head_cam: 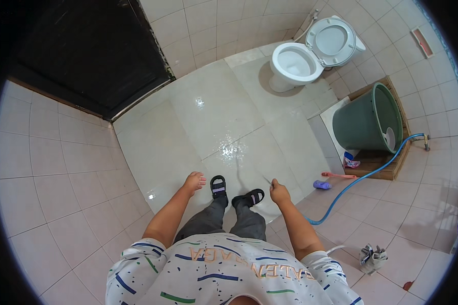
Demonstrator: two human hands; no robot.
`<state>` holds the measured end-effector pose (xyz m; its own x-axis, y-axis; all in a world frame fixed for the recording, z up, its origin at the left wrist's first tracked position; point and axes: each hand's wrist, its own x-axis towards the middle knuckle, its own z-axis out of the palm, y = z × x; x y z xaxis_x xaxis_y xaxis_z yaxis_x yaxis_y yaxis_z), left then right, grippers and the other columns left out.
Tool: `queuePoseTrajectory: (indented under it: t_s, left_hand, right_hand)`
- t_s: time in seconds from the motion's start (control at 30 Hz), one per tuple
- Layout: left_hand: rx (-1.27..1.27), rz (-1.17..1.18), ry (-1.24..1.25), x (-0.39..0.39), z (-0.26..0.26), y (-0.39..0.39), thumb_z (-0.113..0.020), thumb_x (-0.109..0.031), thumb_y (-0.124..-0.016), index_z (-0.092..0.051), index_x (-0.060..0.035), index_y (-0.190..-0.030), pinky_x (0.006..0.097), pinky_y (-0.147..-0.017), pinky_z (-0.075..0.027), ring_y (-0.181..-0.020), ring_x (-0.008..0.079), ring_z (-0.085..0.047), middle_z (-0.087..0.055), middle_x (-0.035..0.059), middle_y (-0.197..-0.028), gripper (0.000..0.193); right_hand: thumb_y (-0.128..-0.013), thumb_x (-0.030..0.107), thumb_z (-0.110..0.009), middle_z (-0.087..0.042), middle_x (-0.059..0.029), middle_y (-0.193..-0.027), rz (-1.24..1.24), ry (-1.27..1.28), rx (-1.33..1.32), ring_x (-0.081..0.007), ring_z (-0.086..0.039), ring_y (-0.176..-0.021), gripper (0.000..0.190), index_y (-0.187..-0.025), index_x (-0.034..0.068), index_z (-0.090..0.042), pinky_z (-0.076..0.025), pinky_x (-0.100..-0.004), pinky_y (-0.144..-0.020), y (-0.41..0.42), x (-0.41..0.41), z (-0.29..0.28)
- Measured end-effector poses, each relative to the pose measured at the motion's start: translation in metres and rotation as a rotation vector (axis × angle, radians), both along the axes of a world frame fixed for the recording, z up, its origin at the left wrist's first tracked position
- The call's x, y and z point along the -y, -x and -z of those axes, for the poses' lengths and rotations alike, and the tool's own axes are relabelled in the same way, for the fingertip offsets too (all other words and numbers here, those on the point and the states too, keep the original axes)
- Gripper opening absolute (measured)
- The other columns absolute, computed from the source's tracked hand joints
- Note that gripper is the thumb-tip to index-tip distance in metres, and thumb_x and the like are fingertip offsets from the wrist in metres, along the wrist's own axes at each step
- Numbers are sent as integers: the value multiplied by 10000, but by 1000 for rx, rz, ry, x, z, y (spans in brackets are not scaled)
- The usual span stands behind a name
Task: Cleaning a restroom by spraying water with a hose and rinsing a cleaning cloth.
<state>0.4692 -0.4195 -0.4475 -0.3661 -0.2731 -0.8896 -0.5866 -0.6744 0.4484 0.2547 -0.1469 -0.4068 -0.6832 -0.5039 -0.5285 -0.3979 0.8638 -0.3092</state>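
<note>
My left hand (195, 183) hangs to the left of my black sandals (218, 187), its fingers a little curled and nothing visible in it. On the other side, my right hand (280, 192) is closed around a thin, dark object (267, 180). Only a short length of that object shows past the fingers, pointing up and left; its kind is too small to tell. Beneath both hands lies the wet, pale tile floor (236, 110), with bright light reflections. A blue hose (337, 196) runs from the wall tap (426, 143) and passes out of sight behind my right forearm.
A white toilet (295, 65) with its lid raised stands ahead right. Nearby, a green bucket (353, 122) holding a white dipper (389, 137) sits on a raised ledge. A purple bottle (322, 185) and a pink brush (337, 175) lie right. Upper left is a dark door (87, 53).
</note>
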Motion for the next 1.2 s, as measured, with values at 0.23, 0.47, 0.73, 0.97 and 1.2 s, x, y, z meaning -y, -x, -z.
queuePoseTrajectory:
  t_s: [0.23, 0.47, 0.73, 0.97, 1.2]
  left_hand:
    - [-76, -271, -112, 20, 9, 1, -414, -250, -790, -425, -86, -978, 309, -641, -413, -757, 185, -522, -536, 78, -884, 249]
    - [-119, -362, -141, 28, -7, 19, -400, -256, -799, -443, -83, -954, 299, -677, -407, -787, 181, -512, -528, 74, -905, 236]
    - [-124, -425, -156, 29, -13, 29, -386, -265, -805, -444, -94, -947, 303, -687, -398, -793, 183, -511, -529, 67, -894, 230]
    - [-143, -472, -172, 27, -11, 33, -379, -289, -805, -448, -100, -937, 299, -682, -395, -795, 184, -512, -531, 60, -886, 240]
    - [-214, -539, -218, 37, 4, 35, -397, -303, -799, -453, -116, -927, 306, -666, -404, -790, 184, -514, -531, 48, -879, 234]
  right_hand:
    - [-768, 179, -425, -548, -222, -707, 132, 84, -94, -389, -527, -689, 162, -887, 70, -405, -409, -466, -608, 5, 30, -4]
    - [-781, 174, -422, -555, -212, -710, 211, 231, -204, -396, -525, -676, 153, -890, 68, -404, -402, -470, -584, 38, 34, -13]
    - [-774, 172, -443, -539, -215, -663, 133, 251, -110, -400, -515, -654, 141, -861, 69, -402, -397, -457, -573, 29, 35, -18]
    - [-772, 180, -448, -540, -217, -680, -8, 273, 37, -395, -520, -666, 167, -900, 76, -422, -406, -443, -590, 2, 46, -17]
    - [-772, 194, -461, -536, -211, -683, -31, 517, -78, -385, -524, -661, 162, -882, 78, -432, -412, -429, -570, 6, 66, -13]
